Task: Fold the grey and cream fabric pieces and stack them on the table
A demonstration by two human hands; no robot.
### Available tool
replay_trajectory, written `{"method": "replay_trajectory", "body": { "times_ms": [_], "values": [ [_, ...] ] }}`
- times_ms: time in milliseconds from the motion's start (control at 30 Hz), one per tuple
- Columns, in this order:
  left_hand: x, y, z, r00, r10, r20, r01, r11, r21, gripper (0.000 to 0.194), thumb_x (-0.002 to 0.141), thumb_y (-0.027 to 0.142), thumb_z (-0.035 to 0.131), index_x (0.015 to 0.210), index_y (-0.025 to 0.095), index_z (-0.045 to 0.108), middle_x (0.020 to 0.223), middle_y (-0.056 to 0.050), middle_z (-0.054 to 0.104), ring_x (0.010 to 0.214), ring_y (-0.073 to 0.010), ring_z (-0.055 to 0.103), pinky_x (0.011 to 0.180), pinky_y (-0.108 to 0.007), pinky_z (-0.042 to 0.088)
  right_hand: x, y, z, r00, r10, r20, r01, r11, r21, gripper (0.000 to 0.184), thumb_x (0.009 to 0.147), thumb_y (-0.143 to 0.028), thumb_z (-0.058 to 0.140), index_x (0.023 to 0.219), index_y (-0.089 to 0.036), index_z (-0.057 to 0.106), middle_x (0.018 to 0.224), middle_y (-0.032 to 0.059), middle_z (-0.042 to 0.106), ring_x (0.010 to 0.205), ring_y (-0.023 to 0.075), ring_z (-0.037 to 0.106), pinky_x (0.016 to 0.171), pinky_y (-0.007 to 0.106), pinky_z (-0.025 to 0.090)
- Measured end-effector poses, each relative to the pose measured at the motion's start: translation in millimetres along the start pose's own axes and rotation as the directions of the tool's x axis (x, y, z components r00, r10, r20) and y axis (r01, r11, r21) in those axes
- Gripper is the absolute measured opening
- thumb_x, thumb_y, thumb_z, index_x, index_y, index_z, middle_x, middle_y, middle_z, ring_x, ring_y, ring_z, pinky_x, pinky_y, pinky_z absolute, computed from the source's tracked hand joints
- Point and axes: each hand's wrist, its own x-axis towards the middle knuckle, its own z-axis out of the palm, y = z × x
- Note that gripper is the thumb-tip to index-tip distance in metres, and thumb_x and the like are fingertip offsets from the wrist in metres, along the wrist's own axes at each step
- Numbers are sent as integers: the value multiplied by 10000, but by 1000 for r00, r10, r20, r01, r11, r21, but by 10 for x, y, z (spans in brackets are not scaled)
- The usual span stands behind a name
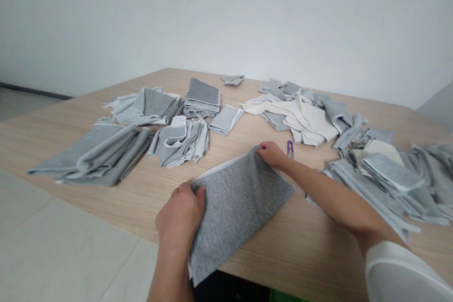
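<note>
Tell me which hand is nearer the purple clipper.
Right. The right hand grips the grey cloth corner just beside the purple clipper; the left hand holds the cloth's opposite corner, much farther away.

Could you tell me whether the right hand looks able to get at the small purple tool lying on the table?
Probably yes: the purple tool lies uncovered just beside the right hand, though that hand pinches the grey cloth.

A plain white wall [247, 14] is seen behind the work surface, evenly and softly lit. The surface is a light wood-grain table [300, 245] — its near edge runs diagonally across the view. The floor [53, 255] is laid with pale tiles, and a dark skirting strip [31, 90] is fitted along the wall base at the left.
</note>
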Motion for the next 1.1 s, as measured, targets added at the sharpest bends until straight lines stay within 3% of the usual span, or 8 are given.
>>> {"method": "replay_trajectory", "body": {
  "times_ms": [200,400,533,700,833,1033,1100],
  "values": [
    [-47,20,4,996,-43,-83,40,999,-34,345,914,389,334,1070,209,583,1101,-125,599,968,-301,630,731,-388,471,-15,20,3,1000,9,-2,-9,999,32,169,790,-209,526,738,-126,663,690,30,623,664,135,517,592,235,328],
    [-79,-13,-8,950,31,-312,-39,999,-19,273,877,395,449,960,213,634,1073,-114,579,1010,-288,577,781,-365,454,-43,12,-26,1000,0,-22,2,998,68,151,784,-207,538,728,-126,653,689,25,620,674,134,521,603,235,331],
    [-88,-22,-32,955,86,-284,-87,996,9,251,891,386,452,959,208,615,1002,-87,637,975,-278,588,759,-366,435,-57,10,-22,999,7,-44,-2,995,99,159,787,-211,526,717,-128,642,665,16,602,660,133,514,589,237,323],
    [-97,-17,-15,956,131,-261,-120,991,56,281,883,365,473,1075,213,610,1054,-93,658,1023,-292,572,760,-369,413,-70,13,-8,998,8,-65,1,990,144,156,784,-219,526,722,-130,638,673,14,602,665,133,519,594,236,331],
    [-89,-32,35,927,127,-352,-115,992,56,317,889,339,456,1128,199,610,1025,-97,662,998,-294,578,747,-372,405,-70,29,10,998,15,-66,-3,984,178,155,778,-222,526,712,-133,635,641,2,588,633,127,506,578,234,327],
    [-71,-72,101,851,127,-510,-143,990,8,341,903,297,385,1083,186,653,945,-88,680,948,-277,597,765,-370,404,-64,55,35,997,26,-71,-10,976,217,150,771,-230,530,715,-136,632,622,-6,578,610,124,501,556,231,316],
    [-69,-80,105,856,125,-502,-152,988,-14,352,901,297,370,1063,181,660,950,-93,680,948,-269,603,781,-362,412,-67,53,30,997,23,-76,-5,975,222,140,764,-227,537,701,-139,626,615,-9,570,615,125,499,559,231,315]
  ]
}}
